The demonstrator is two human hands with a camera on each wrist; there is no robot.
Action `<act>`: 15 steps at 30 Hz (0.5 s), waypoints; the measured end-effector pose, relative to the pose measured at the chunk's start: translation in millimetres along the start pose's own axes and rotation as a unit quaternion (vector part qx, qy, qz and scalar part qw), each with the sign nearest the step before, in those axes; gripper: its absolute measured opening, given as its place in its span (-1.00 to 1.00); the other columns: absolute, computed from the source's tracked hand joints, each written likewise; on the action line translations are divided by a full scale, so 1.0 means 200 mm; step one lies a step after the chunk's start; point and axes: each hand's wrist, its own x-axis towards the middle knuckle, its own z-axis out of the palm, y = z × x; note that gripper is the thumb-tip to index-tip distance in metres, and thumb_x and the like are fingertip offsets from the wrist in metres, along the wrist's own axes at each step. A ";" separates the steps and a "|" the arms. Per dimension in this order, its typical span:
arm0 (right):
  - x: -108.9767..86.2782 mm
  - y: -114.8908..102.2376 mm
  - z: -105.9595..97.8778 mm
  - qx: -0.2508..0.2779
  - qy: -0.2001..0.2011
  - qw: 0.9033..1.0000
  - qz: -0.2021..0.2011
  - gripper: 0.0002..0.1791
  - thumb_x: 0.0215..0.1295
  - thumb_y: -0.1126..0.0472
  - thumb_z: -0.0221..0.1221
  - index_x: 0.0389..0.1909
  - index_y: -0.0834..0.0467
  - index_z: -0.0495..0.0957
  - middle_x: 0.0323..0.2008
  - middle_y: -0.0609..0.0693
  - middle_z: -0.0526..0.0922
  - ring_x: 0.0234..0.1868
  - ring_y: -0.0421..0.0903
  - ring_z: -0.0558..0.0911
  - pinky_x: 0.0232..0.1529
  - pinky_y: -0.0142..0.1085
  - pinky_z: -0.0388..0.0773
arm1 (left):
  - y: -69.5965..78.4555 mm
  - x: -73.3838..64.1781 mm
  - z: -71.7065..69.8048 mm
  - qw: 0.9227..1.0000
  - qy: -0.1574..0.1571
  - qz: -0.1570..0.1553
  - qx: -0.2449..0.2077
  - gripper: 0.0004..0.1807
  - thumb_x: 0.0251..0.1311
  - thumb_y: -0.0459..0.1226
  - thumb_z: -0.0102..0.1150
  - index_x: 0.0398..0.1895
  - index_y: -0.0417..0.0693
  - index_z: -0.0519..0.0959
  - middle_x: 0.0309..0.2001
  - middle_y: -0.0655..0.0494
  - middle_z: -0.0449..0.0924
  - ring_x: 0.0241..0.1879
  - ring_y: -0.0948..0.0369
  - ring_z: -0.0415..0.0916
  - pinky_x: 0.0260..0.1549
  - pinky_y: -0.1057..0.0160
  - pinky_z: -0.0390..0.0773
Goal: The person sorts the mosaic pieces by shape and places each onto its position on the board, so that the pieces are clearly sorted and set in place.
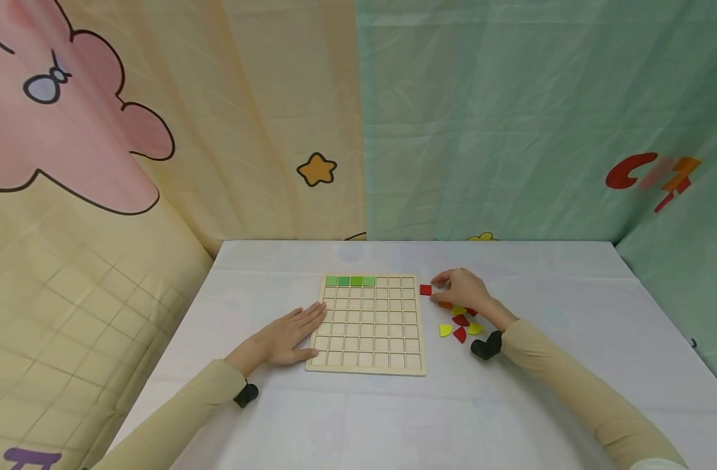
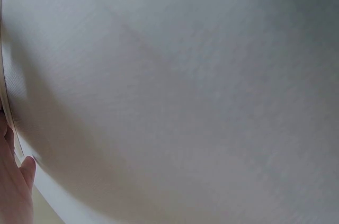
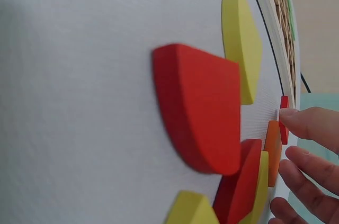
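Observation:
My left hand [image 1: 290, 334] lies flat with spread fingers on the left edge of a wooden grid board [image 1: 366, 372]. In the left wrist view, part of that hand [image 2: 17, 187] shows at the lower left. Just off the board's top right side is a red square tile [image 1: 426, 290]. At its right side is my right hand [image 1: 465, 289], thumb and fingertips close to it and apart from each other. The right wrist view shows the thumb [image 3: 312, 124] overlapping the red square tile [image 3: 284, 121]. Four green square tiles [image 1: 356, 281] fill slots at the left of the top row.
Red quarter-round pieces [image 1: 460, 335], yellow ones [image 1: 445, 330] and an orange piece [image 3: 273, 152] lie loosely right of the board, some partly under the right hand. A white cloth covers the table [image 1: 347, 418]. Printed curtains [image 1: 482, 117] stand behind and along both sides.

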 end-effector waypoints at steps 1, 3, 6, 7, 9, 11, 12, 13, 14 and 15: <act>0.00 0.00 0.00 -0.001 0.000 1.000 0.000 -0.54 0.06 -0.01 0.38 -0.06 0.15 0.67 -0.18 0.07 0.71 -0.28 -0.06 0.56 -0.35 -0.35 0.53 | 0.00 0.00 0.00 1.000 0.001 0.001 0.001 -0.10 0.36 0.21 -0.23 0.53 -0.18 -0.12 0.56 -0.04 -0.23 0.54 0.05 -0.21 0.46 -0.05 0.02; 0.00 -0.01 0.00 -0.003 -0.002 1.000 0.002 -0.55 0.06 -0.01 0.38 -0.06 0.14 0.68 -0.17 0.06 0.71 -0.28 -0.07 0.56 -0.35 -0.35 0.53 | 0.00 0.00 0.00 1.000 0.001 0.000 0.002 -0.10 0.36 0.21 -0.24 0.53 -0.18 -0.13 0.56 -0.04 -0.23 0.54 0.05 -0.21 0.46 -0.05 0.02; 0.00 -0.01 0.00 -0.004 -0.003 1.000 0.004 -0.57 0.08 0.00 0.37 -0.06 0.14 0.68 -0.14 0.07 0.71 -0.29 -0.08 0.56 -0.36 -0.35 0.53 | 0.00 0.00 0.00 1.000 0.001 0.001 0.001 -0.11 0.36 0.21 -0.24 0.53 -0.18 -0.13 0.56 -0.04 -0.24 0.54 0.05 -0.21 0.46 -0.05 0.01; 0.00 -0.01 0.00 -0.003 -0.004 1.000 0.002 -0.57 0.08 0.01 0.37 -0.06 0.15 0.68 -0.14 0.08 0.71 -0.30 -0.08 0.56 -0.37 -0.35 0.53 | 0.00 0.00 0.00 1.000 0.002 0.001 0.000 -0.11 0.36 0.21 -0.24 0.53 -0.18 -0.12 0.56 -0.04 -0.23 0.54 0.05 -0.21 0.46 -0.05 0.01; 0.00 -0.01 0.00 -0.002 -0.004 1.000 -0.001 -0.59 0.09 0.02 0.37 -0.07 0.15 0.69 -0.13 0.10 0.71 -0.30 -0.08 0.56 -0.37 -0.34 0.53 | 0.00 0.00 0.00 1.000 0.003 0.001 -0.001 -0.11 0.36 0.21 -0.23 0.53 -0.18 -0.12 0.56 -0.05 -0.23 0.54 0.05 -0.21 0.46 -0.04 0.01; 0.00 -0.01 0.00 -0.002 -0.004 1.000 -0.002 -0.59 0.09 0.02 0.37 -0.07 0.15 0.69 -0.12 0.11 0.71 -0.29 -0.07 0.55 -0.37 -0.34 0.53 | 0.00 0.00 0.00 1.000 0.003 0.001 -0.001 -0.11 0.36 0.21 -0.23 0.52 -0.18 -0.12 0.56 -0.05 -0.23 0.54 0.05 -0.21 0.46 -0.04 0.01; 0.00 -0.01 0.00 -0.001 -0.005 1.000 -0.001 -0.59 0.09 0.02 0.37 -0.07 0.15 0.69 -0.11 0.10 0.71 -0.28 -0.07 0.55 -0.36 -0.34 0.53 | 0.01 0.00 0.00 1.000 0.003 0.000 -0.001 -0.11 0.36 0.21 -0.23 0.53 -0.18 -0.12 0.56 -0.05 -0.23 0.54 0.05 -0.21 0.46 -0.04 0.01; 0.01 -0.01 0.00 0.000 -0.006 1.000 0.001 -0.59 0.09 0.02 0.37 -0.07 0.14 0.69 -0.11 0.10 0.71 -0.28 -0.07 0.54 -0.36 -0.34 0.53 | 0.01 0.00 0.00 1.000 0.004 0.000 0.000 -0.11 0.36 0.21 -0.23 0.53 -0.18 -0.12 0.56 -0.05 -0.23 0.54 0.05 -0.21 0.46 -0.04 0.01; 0.01 -0.01 0.00 0.000 -0.007 1.000 0.003 -0.59 0.09 0.01 0.37 -0.07 0.14 0.69 -0.11 0.09 0.70 -0.27 -0.07 0.54 -0.34 -0.34 0.53 | 0.01 0.00 0.00 1.000 0.004 0.001 -0.001 -0.11 0.36 0.21 -0.23 0.52 -0.19 -0.12 0.56 -0.05 -0.23 0.54 0.04 -0.21 0.46 -0.05 0.01; 0.01 -0.01 0.00 0.001 -0.008 1.000 0.003 -0.59 0.09 0.01 0.37 -0.07 0.13 0.69 -0.11 0.09 0.70 -0.27 -0.07 0.54 -0.33 -0.34 0.54 | 0.01 0.00 0.00 1.000 0.005 0.001 -0.001 -0.11 0.36 0.20 -0.23 0.52 -0.19 -0.12 0.56 -0.06 -0.22 0.54 0.04 -0.21 0.46 -0.05 0.01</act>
